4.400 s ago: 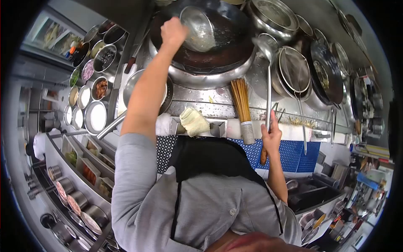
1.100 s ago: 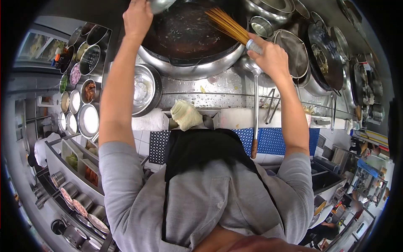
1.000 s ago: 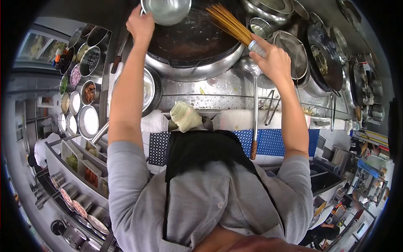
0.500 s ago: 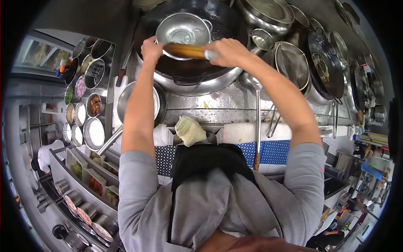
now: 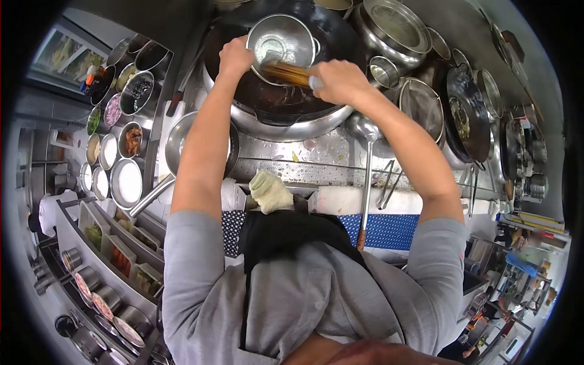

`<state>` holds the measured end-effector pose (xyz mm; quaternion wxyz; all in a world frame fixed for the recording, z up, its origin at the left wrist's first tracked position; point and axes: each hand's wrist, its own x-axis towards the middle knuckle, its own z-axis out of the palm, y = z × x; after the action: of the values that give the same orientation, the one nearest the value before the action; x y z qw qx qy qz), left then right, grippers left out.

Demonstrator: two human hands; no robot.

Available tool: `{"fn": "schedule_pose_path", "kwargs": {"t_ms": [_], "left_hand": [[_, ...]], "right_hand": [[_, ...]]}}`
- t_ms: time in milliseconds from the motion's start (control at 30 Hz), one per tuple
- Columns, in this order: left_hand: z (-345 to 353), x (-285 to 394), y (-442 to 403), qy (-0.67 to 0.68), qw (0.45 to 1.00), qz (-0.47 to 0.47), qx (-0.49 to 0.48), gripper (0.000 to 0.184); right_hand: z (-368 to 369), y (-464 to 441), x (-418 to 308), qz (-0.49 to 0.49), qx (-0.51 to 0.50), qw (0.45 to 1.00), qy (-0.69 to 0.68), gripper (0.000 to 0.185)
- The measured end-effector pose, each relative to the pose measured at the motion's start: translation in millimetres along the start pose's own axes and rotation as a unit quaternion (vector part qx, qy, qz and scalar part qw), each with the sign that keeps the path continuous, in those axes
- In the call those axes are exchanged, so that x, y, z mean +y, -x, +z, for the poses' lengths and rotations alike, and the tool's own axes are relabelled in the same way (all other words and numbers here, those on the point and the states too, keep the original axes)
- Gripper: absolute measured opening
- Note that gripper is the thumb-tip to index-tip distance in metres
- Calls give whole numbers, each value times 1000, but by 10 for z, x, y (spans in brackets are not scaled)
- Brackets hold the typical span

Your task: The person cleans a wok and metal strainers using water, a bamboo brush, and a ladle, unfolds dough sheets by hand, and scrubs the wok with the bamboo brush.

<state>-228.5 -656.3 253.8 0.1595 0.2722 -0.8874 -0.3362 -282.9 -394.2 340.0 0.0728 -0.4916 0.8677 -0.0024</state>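
Observation:
Above the large dark wok [image 5: 267,109], my left hand [image 5: 236,58] is closed at the near-left edge of a perforated metal strainer [image 5: 292,38]. The strainer tilts so that its inside faces me, and a small loop sticks out on its right. My right hand [image 5: 342,82] grips a bamboo wok brush [image 5: 291,74] by its white-banded end. Its thin strips point left across the strainer's near rim and are smeared by motion. I cannot tell exactly where the strips touch the strainer.
A long-handled ladle [image 5: 366,173] lies on the wet steel stove ledge, with tongs [image 5: 389,182] beside it. Near my apron sits a folded cloth [image 5: 270,191]. A steel pan [image 5: 177,149] stands under my left forearm. Ingredient bowls [image 5: 126,182] line the left; another wok [image 5: 467,115] is right.
Both hands, the strainer and the brush have shifted a little right in view, and the whole scene has turned slightly. The brush's strips now look more spread and slanted.

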Motion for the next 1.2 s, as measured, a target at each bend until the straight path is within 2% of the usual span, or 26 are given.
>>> {"fn": "schedule_pose_path", "kwargs": {"t_ms": [133,167,233,267,300,333,433,567,600,667,767,833,867,900,967,1033,1100,1200], "left_hand": [[24,-147,-37,-15,999,41,-1,43],[5,-124,-6,2,1000,12,-16,43],[-60,-114,58,39,997,-49,-43,43],[-22,-143,49,26,999,-18,-9,43],[79,-195,49,13,1000,14,23,42],[209,-267,-1,-29,995,67,69,41],[254,-150,-38,-39,995,52,79,41],[80,-87,-8,-27,999,28,8,44],[-19,24,79,44,996,-50,-55,46],[2,-68,42,54,997,-44,-45,46],[21,-146,56,72,995,-61,-34,44],[74,-73,102,79,994,-66,-22,44],[36,-7,121,63,996,-56,-38,43],[57,-21,127,68,995,-63,-42,43],[94,2,75,70,994,-66,-56,43],[70,54,66,67,994,-53,-63,43],[79,-20,49,51,996,-47,-63,44],[103,-73,44,8,1000,21,-20,40]], "right_hand": [[-451,-259,-57,-32,54,992,110,24],[-501,-321,10,4,88,986,140,19],[-388,-367,378,5,111,985,135,19],[-243,-319,452,26,98,985,140,20],[-97,-254,439,43,35,992,112,24],[63,-163,355,59,14,996,59,27],[73,37,-34,81,-45,994,-59,34],[-432,-127,-119,-26,60,997,31,28],[-526,-192,-80,-14,79,993,85,24],[-565,-367,155,-12,137,977,164,16],[-261,-253,411,39,63,983,168,19],[-71,-8,183,45,7,993,111,21],[-92,55,64,9,-19,996,88,22],[-167,64,-33,-30,6,993,111,17],[-393,-37,-131,-115,70,981,141,22],[-579,-270,-67,-114,128,959,224,15],[-693,-403,228,-83,157,959,222,14],[-356,-183,332,17,41,980,193,22]]}}
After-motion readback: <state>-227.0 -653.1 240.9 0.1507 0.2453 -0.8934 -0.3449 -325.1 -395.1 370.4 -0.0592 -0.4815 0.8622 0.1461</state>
